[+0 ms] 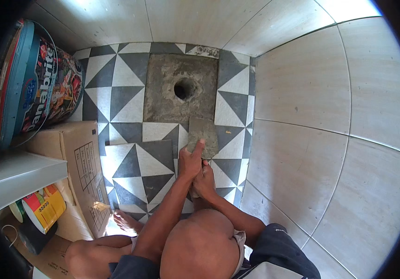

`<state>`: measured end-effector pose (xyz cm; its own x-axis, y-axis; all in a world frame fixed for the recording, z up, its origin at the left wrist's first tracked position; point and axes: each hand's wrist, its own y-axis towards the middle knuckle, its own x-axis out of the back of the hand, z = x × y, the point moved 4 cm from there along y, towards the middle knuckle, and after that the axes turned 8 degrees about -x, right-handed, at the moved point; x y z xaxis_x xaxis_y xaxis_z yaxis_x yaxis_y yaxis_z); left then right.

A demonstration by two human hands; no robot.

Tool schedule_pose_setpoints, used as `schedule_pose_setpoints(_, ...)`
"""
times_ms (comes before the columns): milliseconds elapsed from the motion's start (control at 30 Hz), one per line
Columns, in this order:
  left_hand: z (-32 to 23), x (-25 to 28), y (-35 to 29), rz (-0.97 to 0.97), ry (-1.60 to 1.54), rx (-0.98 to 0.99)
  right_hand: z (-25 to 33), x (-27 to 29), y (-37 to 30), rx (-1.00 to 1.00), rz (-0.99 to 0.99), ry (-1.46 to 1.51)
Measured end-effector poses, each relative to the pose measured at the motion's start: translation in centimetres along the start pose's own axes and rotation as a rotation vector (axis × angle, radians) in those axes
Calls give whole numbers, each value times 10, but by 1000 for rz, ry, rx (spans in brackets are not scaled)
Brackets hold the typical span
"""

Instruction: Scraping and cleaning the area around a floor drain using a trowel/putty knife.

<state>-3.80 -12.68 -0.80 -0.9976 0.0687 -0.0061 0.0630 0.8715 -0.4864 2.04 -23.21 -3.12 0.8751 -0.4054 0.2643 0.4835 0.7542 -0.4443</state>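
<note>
A flat, rough, cement-grey rectangular piece (202, 128) is between me and a square bare patch of cement (167, 102) in the patterned floor. Its far end overlaps the patch's near right corner. My left hand (191, 160) grips its near left side, with one digit stretched over the top face. Just below, my right hand (203, 180) is closed at the piece's near edge, its fingers partly hidden. Whether the piece is a strip of tile or a tool's blade, I cannot tell. A round dark hole (184, 88) opens in the patch.
Black-and-white triangle-patterned tiles (125, 93) surround the patch; a loose one (146, 160) lies left of my hands. A large paint bucket (46, 83) and a cardboard box (76, 162) stand at left. Beige tiled walls (297, 93) rise at the right and back.
</note>
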Motion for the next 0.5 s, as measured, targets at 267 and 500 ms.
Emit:
schedule_pose_setpoints(267,-24,11,39,173,241,-4,26,-25,26,-166,56,-82)
schedule_pose_setpoints(500,-39,36,27,145,88,222,59,-51,10,-415,151,-105)
